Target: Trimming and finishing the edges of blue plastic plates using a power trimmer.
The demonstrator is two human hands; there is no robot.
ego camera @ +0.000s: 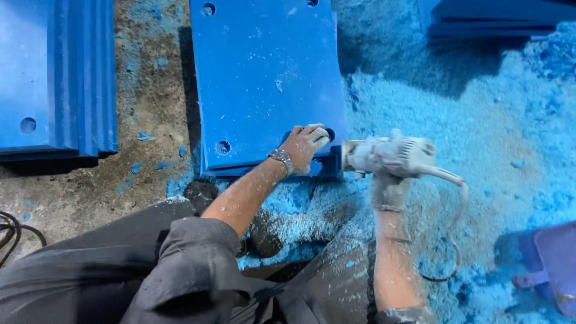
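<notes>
A thick blue plastic slab (264, 78) with drilled holes lies on the floor in front of me. My left hand (305, 146), with a watch on the wrist, presses on its near right corner beside a hole. My right hand (389, 191) grips a dust-covered angle grinder (387, 156). The grinder's head is against the slab's near right edge. Its cable (459, 210) loops down to the right. Both forearms are coated in pale dust.
Blue plastic shavings (480, 132) cover the floor on the right. A stack of blue slabs (57, 72) lies at the left, another stack (498, 18) at the top right. A purple object (552, 264) sits at the right edge, black cables (12, 231) at the left.
</notes>
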